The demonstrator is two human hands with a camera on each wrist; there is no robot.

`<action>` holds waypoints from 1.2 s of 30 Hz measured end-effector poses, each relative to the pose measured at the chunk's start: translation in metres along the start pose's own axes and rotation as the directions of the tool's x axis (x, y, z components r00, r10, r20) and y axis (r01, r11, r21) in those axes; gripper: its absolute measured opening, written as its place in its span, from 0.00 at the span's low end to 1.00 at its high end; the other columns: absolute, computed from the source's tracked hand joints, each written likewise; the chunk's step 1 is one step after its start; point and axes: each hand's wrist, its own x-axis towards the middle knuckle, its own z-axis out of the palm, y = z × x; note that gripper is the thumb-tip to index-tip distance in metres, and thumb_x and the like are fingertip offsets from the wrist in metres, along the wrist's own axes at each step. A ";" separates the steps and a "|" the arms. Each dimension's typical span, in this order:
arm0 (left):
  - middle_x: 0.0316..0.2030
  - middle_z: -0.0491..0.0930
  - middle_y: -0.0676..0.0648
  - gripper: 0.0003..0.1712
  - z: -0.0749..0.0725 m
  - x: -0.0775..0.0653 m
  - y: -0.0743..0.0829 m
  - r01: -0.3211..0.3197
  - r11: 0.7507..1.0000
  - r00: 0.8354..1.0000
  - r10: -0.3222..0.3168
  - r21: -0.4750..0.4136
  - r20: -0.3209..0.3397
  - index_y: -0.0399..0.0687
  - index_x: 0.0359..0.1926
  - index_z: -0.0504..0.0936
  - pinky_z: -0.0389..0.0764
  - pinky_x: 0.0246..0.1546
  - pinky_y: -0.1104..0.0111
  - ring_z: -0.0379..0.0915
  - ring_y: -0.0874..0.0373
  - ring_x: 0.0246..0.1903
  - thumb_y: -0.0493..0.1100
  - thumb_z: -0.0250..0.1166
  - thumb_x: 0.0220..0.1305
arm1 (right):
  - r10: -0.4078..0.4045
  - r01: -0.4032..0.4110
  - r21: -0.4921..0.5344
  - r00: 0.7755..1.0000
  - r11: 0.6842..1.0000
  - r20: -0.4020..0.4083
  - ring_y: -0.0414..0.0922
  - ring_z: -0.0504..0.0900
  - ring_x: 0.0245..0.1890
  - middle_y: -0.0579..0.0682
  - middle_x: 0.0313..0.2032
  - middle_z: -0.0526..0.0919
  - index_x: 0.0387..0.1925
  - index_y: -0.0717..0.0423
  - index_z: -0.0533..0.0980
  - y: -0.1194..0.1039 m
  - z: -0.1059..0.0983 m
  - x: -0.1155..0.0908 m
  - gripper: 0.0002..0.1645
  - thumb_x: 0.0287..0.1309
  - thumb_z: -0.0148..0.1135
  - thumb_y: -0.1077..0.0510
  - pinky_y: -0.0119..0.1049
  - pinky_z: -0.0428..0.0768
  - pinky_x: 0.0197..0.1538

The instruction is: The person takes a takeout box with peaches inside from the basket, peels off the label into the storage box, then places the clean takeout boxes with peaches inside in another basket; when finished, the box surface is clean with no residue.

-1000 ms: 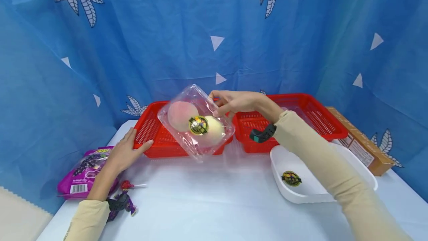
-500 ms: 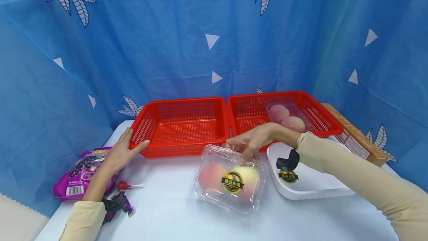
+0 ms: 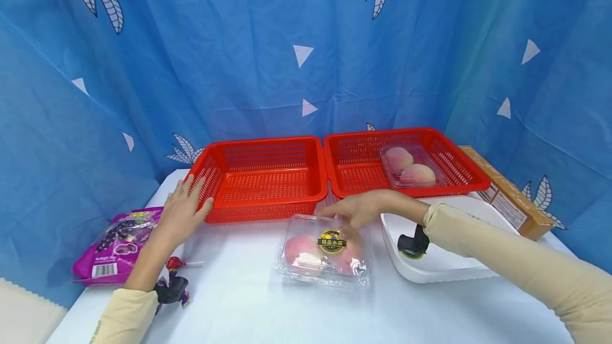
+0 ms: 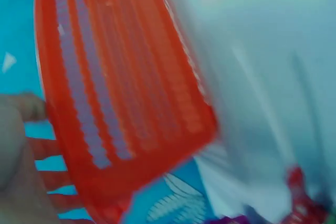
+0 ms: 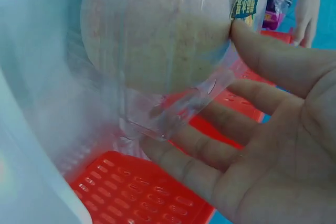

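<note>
A clear plastic box of two peaches [image 3: 311,251] with a black and gold label stands on the white table, front of the gap between two red baskets. My right hand [image 3: 359,209] holds it at its back edge; in the right wrist view the thumb [image 5: 268,51] lies on the lid by the label and the fingers [image 5: 202,148] reach behind. My left hand [image 3: 180,217] is spread at the left corner of the left red basket [image 3: 268,211]; in the left wrist view its fingers [image 4: 50,179] show along the outer side of the rim.
The right red basket [image 3: 354,145] contains another clear box of peaches [image 3: 415,169]. A white tray [image 3: 459,267] sits under my right forearm, a cardboard box [image 3: 513,195] behind it. At left lie a purple candy bag [image 3: 119,248], a red lollipop [image 3: 175,263] and wrapped sweets.
My right hand has brought the peach box down and toward me from over the left basket onto the table, and it now lies flatter. The left hand's fingers have spread wider at the basket.
</note>
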 end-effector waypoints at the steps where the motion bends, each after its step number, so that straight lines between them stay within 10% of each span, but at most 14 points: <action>1: 0.70 0.49 0.26 0.39 0.001 0.000 0.007 -0.042 0.999 0.999 0.042 0.027 -0.027 0.34 0.71 0.54 0.45 0.61 0.31 0.39 0.26 0.68 0.51 0.54 0.68 | 0.012 -0.012 0.005 1.000 1.000 -0.015 0.49 0.63 0.65 0.46 0.69 0.63 0.73 0.45 0.57 0.000 0.002 -0.001 0.41 0.60 0.61 0.58 0.49 0.67 0.66; 9: 0.61 0.73 0.45 0.31 0.019 -0.010 0.094 -0.408 0.913 0.912 0.407 -0.015 -0.054 0.51 0.65 0.71 0.70 0.58 0.46 0.69 0.45 0.60 0.51 0.64 0.63 | -0.029 0.021 -0.059 0.991 0.998 -0.132 0.47 0.66 0.65 0.44 0.65 0.69 0.69 0.43 0.64 -0.005 0.015 -0.004 0.36 0.60 0.60 0.64 0.45 0.71 0.62; 17: 0.68 0.64 0.54 0.42 0.052 -0.021 0.140 -0.448 0.878 0.836 0.478 -0.167 0.270 0.62 0.70 0.64 0.66 0.63 0.50 0.59 0.54 0.67 0.73 0.55 0.59 | -0.146 0.006 -0.357 0.918 0.934 -0.368 0.41 0.76 0.45 0.46 0.47 0.80 0.54 0.51 0.78 -0.016 0.033 -0.014 0.23 0.55 0.67 0.59 0.33 0.80 0.48; 30: 0.69 0.62 0.55 0.50 0.063 -0.024 0.142 -0.437 0.881 0.835 0.472 -0.179 0.282 0.62 0.71 0.63 0.67 0.61 0.46 0.59 0.56 0.66 0.80 0.52 0.53 | -0.181 0.025 -0.293 0.835 0.956 -0.521 0.35 0.70 0.29 0.38 0.28 0.73 0.30 0.46 0.75 -0.018 0.052 -0.010 0.08 0.54 0.68 0.60 0.26 0.75 0.33; 36: 0.70 0.61 0.54 0.51 0.065 -0.026 0.141 -0.410 0.892 0.841 0.450 -0.190 0.300 0.65 0.72 0.60 0.65 0.60 0.42 0.59 0.53 0.66 0.81 0.53 0.50 | -0.165 0.209 0.033 0.850 0.977 -0.500 0.38 0.74 0.29 0.42 0.27 0.77 0.32 0.53 0.74 -0.011 0.044 -0.020 0.05 0.60 0.61 0.65 0.30 0.78 0.33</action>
